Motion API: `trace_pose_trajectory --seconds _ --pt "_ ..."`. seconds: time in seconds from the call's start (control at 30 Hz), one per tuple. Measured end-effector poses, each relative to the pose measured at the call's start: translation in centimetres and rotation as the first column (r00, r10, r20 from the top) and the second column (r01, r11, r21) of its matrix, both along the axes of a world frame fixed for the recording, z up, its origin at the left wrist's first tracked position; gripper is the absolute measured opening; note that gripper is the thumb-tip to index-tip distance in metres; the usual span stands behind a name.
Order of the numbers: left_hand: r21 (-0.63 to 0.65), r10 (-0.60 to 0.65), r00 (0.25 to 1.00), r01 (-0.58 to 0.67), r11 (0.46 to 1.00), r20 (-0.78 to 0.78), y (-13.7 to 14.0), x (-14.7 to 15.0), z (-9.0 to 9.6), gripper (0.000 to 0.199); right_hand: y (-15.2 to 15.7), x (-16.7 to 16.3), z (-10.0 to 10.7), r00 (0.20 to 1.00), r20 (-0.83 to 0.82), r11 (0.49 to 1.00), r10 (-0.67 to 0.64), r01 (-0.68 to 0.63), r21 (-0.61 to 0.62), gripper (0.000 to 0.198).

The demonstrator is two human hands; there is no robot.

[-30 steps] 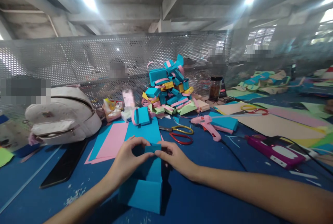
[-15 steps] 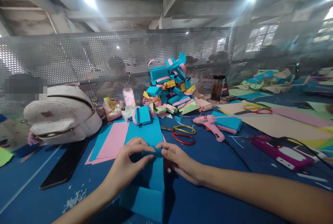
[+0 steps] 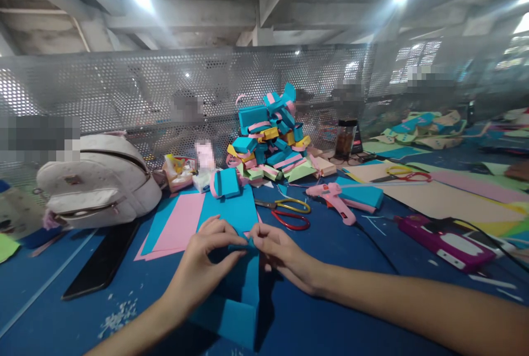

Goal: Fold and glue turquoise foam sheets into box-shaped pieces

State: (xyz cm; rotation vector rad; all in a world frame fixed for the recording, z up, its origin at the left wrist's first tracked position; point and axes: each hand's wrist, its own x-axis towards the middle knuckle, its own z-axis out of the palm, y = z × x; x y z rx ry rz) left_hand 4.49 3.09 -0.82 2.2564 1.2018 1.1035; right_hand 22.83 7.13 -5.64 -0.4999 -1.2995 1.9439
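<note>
A long strip of blue craft paper [image 3: 237, 281] hangs down toward me, its near end bent at a crease. My left hand [image 3: 212, 251] pinches the strip's far edge between thumb and fingers. Close against it, my right hand [image 3: 279, 251] grips the same edge at the right corner, thumb on the near side. The edge looks folded or curled, though fingers cover most of it. Beyond the hands lie flat blue and pink paper sheets [image 3: 182, 221], with a small blue paper box banded in pink [image 3: 225, 183] on top.
Scissors [image 3: 287, 212] lie just beyond my right hand, with a pink glue gun [image 3: 336, 201] further right. A purple case [image 3: 448, 243] with a cable sits at right. On the left are a black phone [image 3: 101, 262] and white backpack [image 3: 103, 182]. Paper boxes [image 3: 270, 141] are piled behind.
My right hand has shifted slightly left along the edge, and its fingers have curled more. The paper's near end has swung slightly left and up.
</note>
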Motion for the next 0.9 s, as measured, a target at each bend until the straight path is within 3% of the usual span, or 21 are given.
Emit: trace_pose_trajectory --seconds 0.33,0.6,0.9 --pt "-0.06 0.017 1.0 -0.017 0.998 0.011 0.13 -0.03 -0.03 0.009 -0.3 -0.08 0.07 0.998 0.014 0.996 -0.061 0.06 0.072 0.037" --pt "-0.135 0.13 0.988 -0.119 0.984 0.078 0.84 -0.75 -0.47 0.01 0.15 0.28 0.03 0.984 0.05 0.931 -0.173 0.147 0.333 0.031" --pt "-0.072 0.131 0.991 -0.129 0.989 0.018 0.36 -0.58 -0.3 0.013 0.35 0.09 -0.33 0.979 0.103 0.939 -0.175 0.134 0.317 0.033"
